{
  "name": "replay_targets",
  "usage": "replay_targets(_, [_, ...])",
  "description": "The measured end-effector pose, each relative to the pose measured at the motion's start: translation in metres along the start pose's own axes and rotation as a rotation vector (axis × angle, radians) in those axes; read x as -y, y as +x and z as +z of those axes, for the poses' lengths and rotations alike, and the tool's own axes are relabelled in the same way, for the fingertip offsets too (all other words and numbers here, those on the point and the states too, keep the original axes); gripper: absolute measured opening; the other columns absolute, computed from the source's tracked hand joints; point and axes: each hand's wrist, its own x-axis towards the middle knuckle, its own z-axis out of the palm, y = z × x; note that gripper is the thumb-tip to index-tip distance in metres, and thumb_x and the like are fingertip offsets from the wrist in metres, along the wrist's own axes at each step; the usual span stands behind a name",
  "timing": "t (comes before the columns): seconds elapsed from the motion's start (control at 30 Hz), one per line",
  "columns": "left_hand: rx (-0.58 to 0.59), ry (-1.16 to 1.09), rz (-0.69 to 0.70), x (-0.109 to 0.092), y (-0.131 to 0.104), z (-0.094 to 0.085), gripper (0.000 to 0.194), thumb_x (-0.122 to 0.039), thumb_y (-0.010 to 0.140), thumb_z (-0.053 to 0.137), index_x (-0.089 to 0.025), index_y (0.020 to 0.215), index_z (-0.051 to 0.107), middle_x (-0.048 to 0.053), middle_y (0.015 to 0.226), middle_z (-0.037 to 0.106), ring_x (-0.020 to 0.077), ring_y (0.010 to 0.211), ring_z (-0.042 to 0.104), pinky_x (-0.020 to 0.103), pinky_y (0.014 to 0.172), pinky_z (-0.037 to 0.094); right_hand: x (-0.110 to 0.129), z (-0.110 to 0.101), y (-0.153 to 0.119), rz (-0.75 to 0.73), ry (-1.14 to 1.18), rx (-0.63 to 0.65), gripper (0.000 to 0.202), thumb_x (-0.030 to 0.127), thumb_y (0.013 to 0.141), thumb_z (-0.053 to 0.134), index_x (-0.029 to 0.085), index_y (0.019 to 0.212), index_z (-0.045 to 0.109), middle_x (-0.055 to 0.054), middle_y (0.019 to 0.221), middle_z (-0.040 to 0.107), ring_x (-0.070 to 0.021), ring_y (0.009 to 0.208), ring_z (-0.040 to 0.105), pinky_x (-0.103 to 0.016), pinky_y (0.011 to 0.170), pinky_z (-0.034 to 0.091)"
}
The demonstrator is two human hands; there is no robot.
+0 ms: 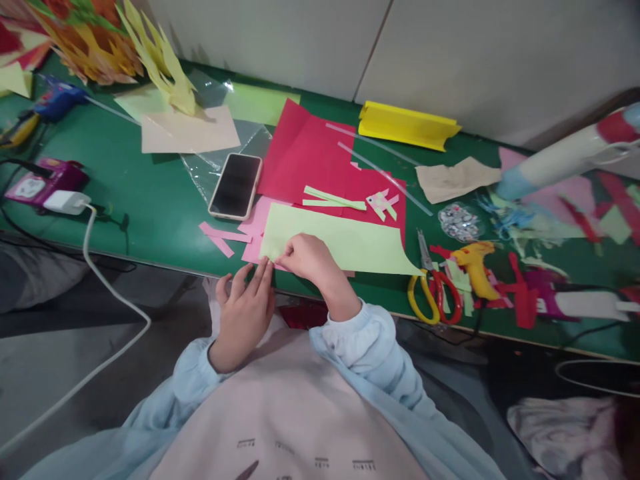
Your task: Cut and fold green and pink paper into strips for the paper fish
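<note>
A pale green sheet of paper [340, 240] lies at the front edge of the table, over pink paper [255, 217] and red paper [310, 153]. My left hand [245, 310] rests at the sheet's lower left corner, its fingers stretched out and fingertips on the edge. Just beside them, my right hand [311, 259] is closed in a pinch on that corner; whatever is between its fingertips is too small to make out. Behind the sheet are light green paper strips [333, 199] and a small pink-and-green paper fish [383, 203]. Pink paper strips [224, 239] lie to the left.
A phone [236, 185] lies left of the red paper. To the right are scissors [433, 283], a yellow glue gun [475, 267], a pack of small googly eyes [459, 221] and paper scraps. A blue glue gun [60, 99] and a power strip [45, 183] with cables sit left.
</note>
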Motion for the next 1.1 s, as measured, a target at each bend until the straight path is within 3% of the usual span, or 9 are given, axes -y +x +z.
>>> replay_targets(0.47, [0.03,0.02,-0.055,-0.006,0.001,-0.01,0.069,-0.015,0.093,0.042,-0.028,0.158,0.023,0.006,0.149,0.052,0.0359,0.114,0.053,0.064,0.106,0.023,-0.006,-0.002,-0.005,-0.035,-0.001,-0.005,0.028,0.034,0.08,0.064,0.016,0.059,0.069,-0.005,0.059,0.065,-0.013,0.06,0.057,-0.025,0.055,0.03])
replay_targets(0.8, [0.071,0.023,-0.07,-0.009,0.006,-0.014,0.061,-0.016,0.095,0.041,-0.028,0.155,0.034,0.008,0.149,0.052,0.0325,0.101,0.056,0.063,0.103,0.027,-0.031,-0.015,-0.038,0.119,0.047,-0.05,0.028,0.037,0.085,0.065,0.017,0.066,0.07,-0.003,0.069,0.068,-0.0115,0.061,0.054,-0.024,0.056,0.029])
replay_targets(1.1, [0.089,0.042,-0.031,-0.013,0.006,-0.015,0.067,-0.013,0.093,0.041,-0.031,0.156,0.029,0.013,0.151,0.049,0.0311,0.095,0.057,0.064,0.096,0.034,-0.036,-0.013,-0.04,0.145,0.068,-0.061,0.027,0.036,0.084,0.066,0.017,0.065,0.069,-0.002,0.069,0.068,-0.0117,0.062,0.054,-0.024,0.056,0.03])
